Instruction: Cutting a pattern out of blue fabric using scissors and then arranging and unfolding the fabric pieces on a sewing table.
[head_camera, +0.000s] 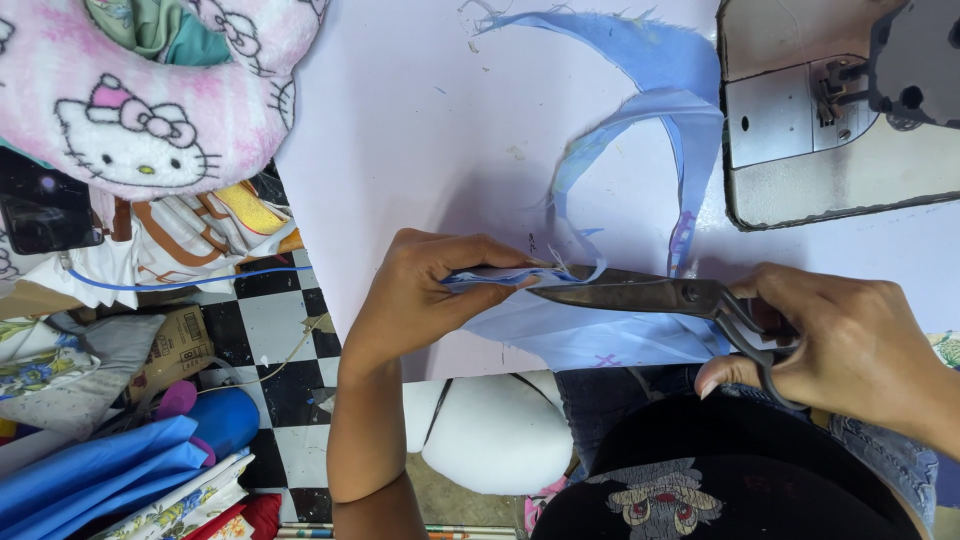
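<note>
My left hand (425, 292) pinches a folded piece of light blue fabric (585, 335) at the near edge of a pale lilac table (420, 120). My right hand (850, 345) grips the handles of dark metal scissors (640, 295), whose blades lie along the fold and point left toward my left fingers. A long narrow strip of the same blue cloth (670, 90) curls away across the table toward the far side.
A sewing machine (840, 110) sits at the table's far right. To the left hang a pink cartoon-cat cushion (150, 100) and piled cloth. Blue fabric rolls (120, 460) lie on a black-and-white checkered floor (270, 330). A white cushion (490, 430) sits below the table edge.
</note>
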